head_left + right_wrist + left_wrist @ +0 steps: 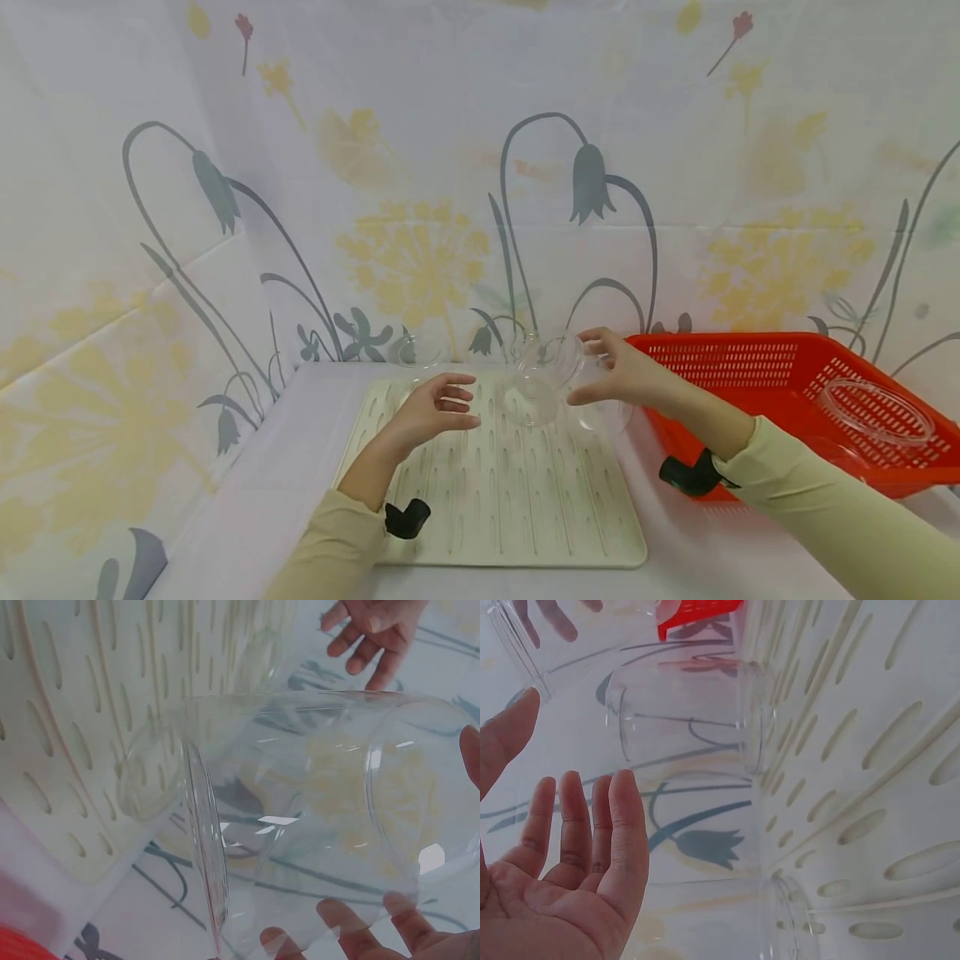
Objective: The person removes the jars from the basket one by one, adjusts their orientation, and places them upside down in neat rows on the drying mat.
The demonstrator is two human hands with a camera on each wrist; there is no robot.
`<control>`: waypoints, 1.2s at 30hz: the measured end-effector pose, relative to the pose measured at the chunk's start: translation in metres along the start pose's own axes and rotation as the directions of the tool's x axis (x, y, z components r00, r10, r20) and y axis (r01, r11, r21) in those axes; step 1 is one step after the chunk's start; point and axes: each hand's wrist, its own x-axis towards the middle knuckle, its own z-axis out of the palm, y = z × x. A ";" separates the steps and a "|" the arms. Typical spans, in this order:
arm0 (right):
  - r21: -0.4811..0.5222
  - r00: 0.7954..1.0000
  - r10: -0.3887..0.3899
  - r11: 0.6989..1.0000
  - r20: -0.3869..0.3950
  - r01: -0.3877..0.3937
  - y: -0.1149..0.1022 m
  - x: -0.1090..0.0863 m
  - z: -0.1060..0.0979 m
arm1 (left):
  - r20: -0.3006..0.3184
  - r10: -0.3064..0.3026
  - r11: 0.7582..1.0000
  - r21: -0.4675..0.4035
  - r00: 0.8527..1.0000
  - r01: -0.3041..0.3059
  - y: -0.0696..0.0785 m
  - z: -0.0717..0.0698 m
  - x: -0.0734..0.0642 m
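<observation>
My right hand (pixel 626 375) grips a clear plastic jar (pixel 300 817), thumb on one side and fingers curled along the other. The jar's thick rim points toward the pale ribbed drying mat (pixel 525 508). My left hand (pixel 438 408) is over the mat's left half, palm turned inward and fingers relaxed, holding nothing. In the left wrist view, another clear jar (pixel 686 720) stands on the mat with its flanged end down. A further clear jar (pixel 780 922) shows lower in that view, partly cut off by the frame edge.
To the right stands a red perforated basket (pixel 720 350) with a clear oval ring-shaped piece (pixel 877 412) inside. Its left edge is close to the mat. A flower-patterned sheet (pixel 450 167) hangs behind and at the left. Transparent walls make the jars' outlines faint.
</observation>
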 end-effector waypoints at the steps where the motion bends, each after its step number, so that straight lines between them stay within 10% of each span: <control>1: -0.003 1.000 -0.001 1.000 0.000 0.001 0.000 0.000 0.001 | 0.006 0.000 1.000 -0.005 1.000 0.000 0.001 0.001 0.000; 36: -0.058 0.998 -0.046 0.997 0.039 0.048 -0.009 -0.001 0.033 | 0.112 -0.025 0.998 0.054 0.993 0.019 0.025 0.031 -0.003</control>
